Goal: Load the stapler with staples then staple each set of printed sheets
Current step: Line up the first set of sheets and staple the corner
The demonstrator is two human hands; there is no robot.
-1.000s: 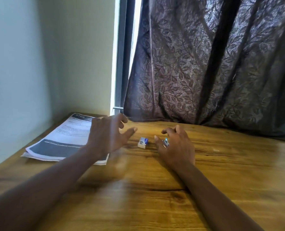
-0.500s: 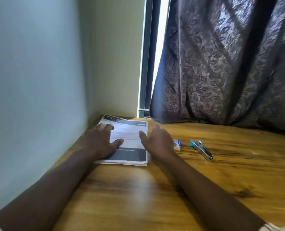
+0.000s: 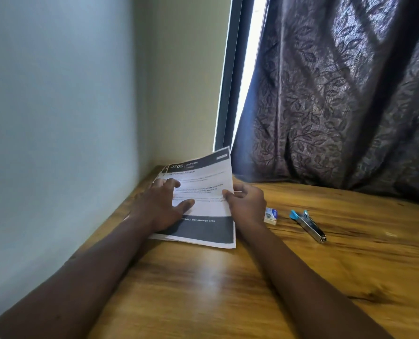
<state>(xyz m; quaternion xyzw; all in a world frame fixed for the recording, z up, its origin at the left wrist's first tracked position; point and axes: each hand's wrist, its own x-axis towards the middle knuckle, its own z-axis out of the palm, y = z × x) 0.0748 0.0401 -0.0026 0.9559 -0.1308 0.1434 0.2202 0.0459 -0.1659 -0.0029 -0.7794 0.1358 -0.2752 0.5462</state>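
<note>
Staple box (image 3: 271, 215) and stapler (image 3: 307, 225) lie just beyond the right hand (image 3: 247, 204) — it pinches the printed sheets (image 3: 203, 182), edge lifted; the left hand (image 3: 159, 206) presses them, fingers spread.

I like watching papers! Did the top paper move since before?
Yes. The top paper has lifted at its right edge off the wooden table, pinched by the right hand; the left hand presses its left side down.

wooden table (image 3: 228, 289) – pale wall (image 3: 56, 118) – dark leaf-patterned curtain (image 3: 338, 94) – bright window gap (image 3: 249, 69)
</note>
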